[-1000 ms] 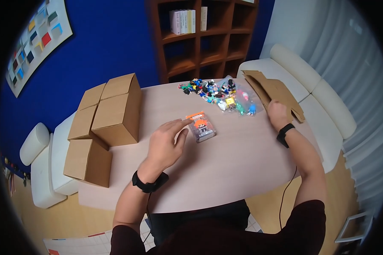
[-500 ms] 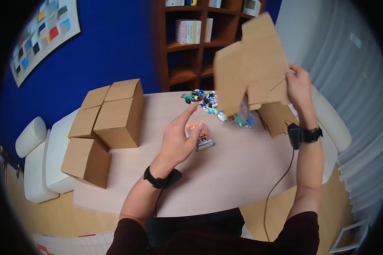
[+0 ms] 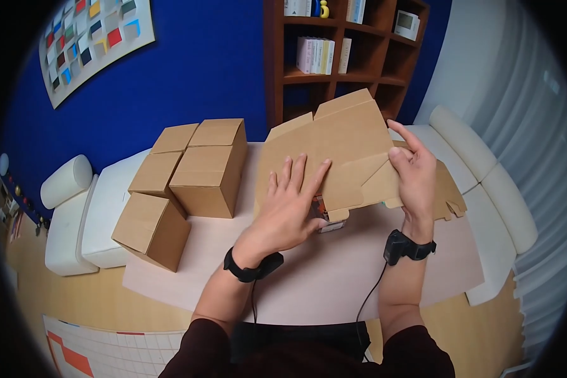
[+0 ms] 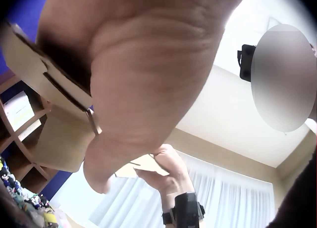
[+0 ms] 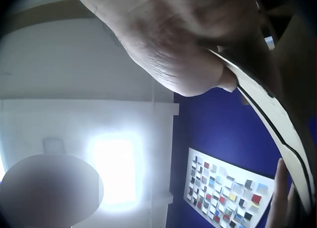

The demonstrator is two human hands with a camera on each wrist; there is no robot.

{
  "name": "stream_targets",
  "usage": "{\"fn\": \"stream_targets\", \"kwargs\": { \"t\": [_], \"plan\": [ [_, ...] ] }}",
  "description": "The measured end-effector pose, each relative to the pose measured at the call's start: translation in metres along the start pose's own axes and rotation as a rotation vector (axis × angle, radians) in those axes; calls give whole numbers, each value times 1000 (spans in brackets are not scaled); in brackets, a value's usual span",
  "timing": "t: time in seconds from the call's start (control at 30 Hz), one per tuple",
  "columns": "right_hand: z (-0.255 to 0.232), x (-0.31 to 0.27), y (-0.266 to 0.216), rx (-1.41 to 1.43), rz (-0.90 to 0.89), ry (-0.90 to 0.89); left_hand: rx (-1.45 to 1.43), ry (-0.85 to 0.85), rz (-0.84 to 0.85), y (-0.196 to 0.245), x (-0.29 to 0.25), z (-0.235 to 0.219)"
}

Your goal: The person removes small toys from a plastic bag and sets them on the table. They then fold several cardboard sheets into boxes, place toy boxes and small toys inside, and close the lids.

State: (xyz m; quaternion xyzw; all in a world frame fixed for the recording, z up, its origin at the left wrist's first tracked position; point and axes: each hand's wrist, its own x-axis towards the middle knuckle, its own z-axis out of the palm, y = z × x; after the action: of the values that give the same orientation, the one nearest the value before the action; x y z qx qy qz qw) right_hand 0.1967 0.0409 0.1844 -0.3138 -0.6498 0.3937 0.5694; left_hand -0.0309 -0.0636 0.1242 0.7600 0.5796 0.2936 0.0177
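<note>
A flattened cardboard box [image 3: 340, 129] is held up, tilted, over the middle of the table. My right hand [image 3: 417, 179] grips its right edge, thumb on the near face. Spread, straight fingers of my left hand [image 3: 285, 211] lie against the front of the sheet. Below the cardboard's lower edge, a small orange-and-grey printed box [image 3: 332, 225] shows partly, the rest hidden behind the sheet and left thumb. In the left wrist view, small colourful figurines [image 4: 17, 193] show at the lower left; from the head they are mostly hidden behind the cardboard.
Several assembled cardboard boxes [image 3: 201, 167] stand on the left of the table [image 3: 334, 277]. More flattened cardboard [image 3: 444, 189] lies at its right edge. White seats [image 3: 494, 183] flank both sides, and a wooden bookshelf [image 3: 353, 79] stands behind.
My right hand took a flattened box from the pile at the right, lifted it and brought it left and lower. My left hand moved from beside the small printed box onto the cardboard.
</note>
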Motion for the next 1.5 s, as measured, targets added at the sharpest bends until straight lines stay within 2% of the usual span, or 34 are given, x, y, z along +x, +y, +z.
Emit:
{"fn": "stream_targets", "kwargs": {
  "t": [0.17, 0.2, 0.4, 0.5, 0.57, 0.6, 0.7, 0.73, 0.83, 0.87, 0.97, 1.07, 1.17, 1.2, 1.3, 1.37, 1.47, 1.5],
  "plan": [
    [-16, -11, 3, -52, -105, -81, -262, -8, 17, -18, 2, -7],
    [-18, -14, 5, -106, -122, -77, -238, 143, 61, -18, 1, -4],
    [-8, -21, 2, -300, -212, -52, -134, 407, -92, -26, 10, 11],
    [4, -26, -3, -350, -188, -73, -288, 580, -230, -26, 11, 5],
    [12, -25, -5, -373, -123, -116, -327, 729, -121, -23, 12, 2],
    [14, -23, -2, -439, -150, -178, -346, 803, -65, -21, 12, 1],
    [27, -21, 11, -434, -173, -188, -427, 843, -87, -13, 8, -1],
    [28, -19, 10, -415, -128, -220, -459, 871, -92, -14, 7, -2],
    [30, -16, 18, -311, -188, -172, -538, 950, -103, -18, 4, -4],
    [29, -17, 12, -342, -160, -185, -554, 969, -105, -18, 3, -5],
    [28, -17, 14, -325, -214, -194, -511, 1018, -72, -15, 1, -7],
    [25, -20, 15, -258, -292, -285, -437, 1022, -48, -13, 0, -5],
    [31, -31, -2, -350, -277, -327, -386, 990, -9, -8, -2, -1],
    [34, -36, -11, -432, -339, -344, -372, 976, 9, -6, -3, 0],
    [47, -36, 2, -522, -375, -164, -171, 974, 198, 4, -2, -1],
    [52, -35, 1, -567, -426, -86, -148, 900, 230, 19, -10, -2],
    [54, -27, 12, -559, -480, 6, -37, 827, 336, 20, -12, -4],
    [50, -24, 15, -536, -490, 26, -69, 824, 323, 18, -11, -5]
  ]
}}
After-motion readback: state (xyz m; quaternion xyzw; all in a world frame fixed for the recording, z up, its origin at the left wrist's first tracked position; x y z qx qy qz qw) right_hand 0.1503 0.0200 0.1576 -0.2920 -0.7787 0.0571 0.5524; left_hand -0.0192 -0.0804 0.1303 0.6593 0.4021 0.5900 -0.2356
